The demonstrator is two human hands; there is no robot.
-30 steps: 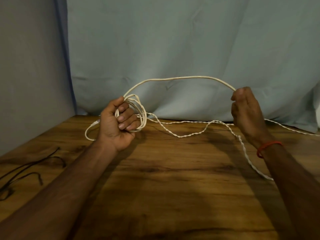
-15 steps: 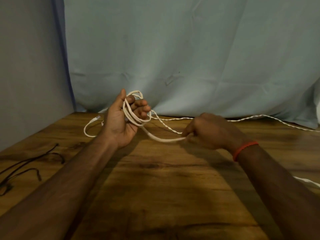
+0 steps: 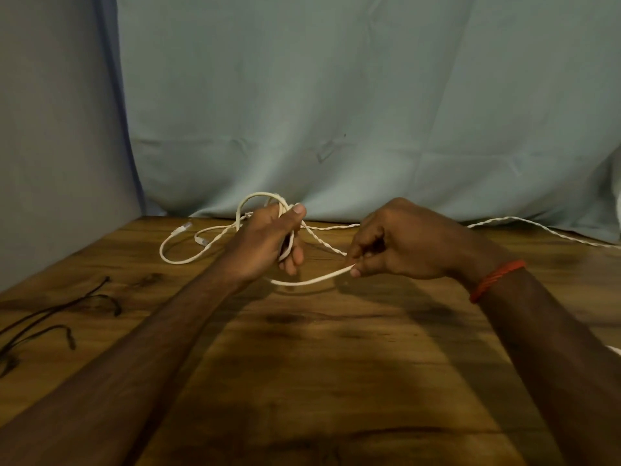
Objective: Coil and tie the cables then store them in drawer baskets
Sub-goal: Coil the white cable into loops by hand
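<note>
Over the brown wooden table point(image 3: 336, 364), loops of the long white twisted cable point(image 3: 309, 282) are gripped in the left hand point(image 3: 265, 243), its slack pinched by the right hand point(image 3: 403, 243); much is left uncoiled, nothing tied, the thin black cable point(image 3: 67, 304) untouched.

Left arm: extended from the lower left corner toward the centre, forearm bare.
Left hand point(image 3: 265, 243): back turned to the camera; fingers are curled round loops of the white cable point(image 3: 309, 281), with the thumb laid across the top.
Right arm: extended in from the lower right edge, forearm bare; a red thread band point(image 3: 497, 280) is worn at the wrist.
Right hand point(image 3: 403, 243): held knuckles up; a strand of the white cable is pinched between thumb and fingertips.
Spacing: hands are held near each other, not touching.
</note>
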